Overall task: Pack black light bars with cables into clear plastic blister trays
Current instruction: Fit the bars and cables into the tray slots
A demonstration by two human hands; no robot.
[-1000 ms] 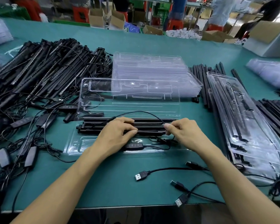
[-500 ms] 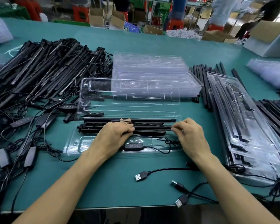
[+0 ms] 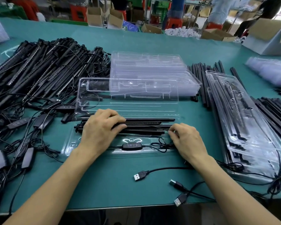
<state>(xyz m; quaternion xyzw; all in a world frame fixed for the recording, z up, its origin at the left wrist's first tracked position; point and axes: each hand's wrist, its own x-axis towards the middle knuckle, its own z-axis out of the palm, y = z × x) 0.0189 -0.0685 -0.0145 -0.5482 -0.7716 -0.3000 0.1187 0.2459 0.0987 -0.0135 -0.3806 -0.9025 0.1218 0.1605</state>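
Green matting covered the worktop [image 3: 104, 184], and along its near edge at lower centre of the frame lay loose USB plugs [image 3: 140, 175] on black leads.

Just beyond them sat the open blister tray [image 3: 68, 146], mid-frame. Its front channel held the inline controller [image 3: 132, 146] and a small tangle of thin cable [image 3: 162, 144]; its rear slots held the black light bars [image 3: 146, 125], lying left to right, side by side. My left hand [image 3: 101, 132] lay palm down on the left half of the bars, fingers curled over them and pressing rather than gripping. My right hand [image 3: 187, 140] was pinched closed on the thin cable at the right end of the bars.

I judged the step to be seating the bars and tucking the lead. To do it well, I would keep the left hand's weight on the bars so they could not spring out, and feed the cable into the front channel in loose loops, with no strand left across the rim where the lid must close.

Behind the bars the tray's hinged lid [image 3: 128, 96] stood open and empty. Farther back, centre frame, rose a stack of empty trays [image 3: 152, 70]. At right were filled trays [image 3: 243, 127], bars inside; at upper left, a heap of unpacked bars [image 3: 39, 70].
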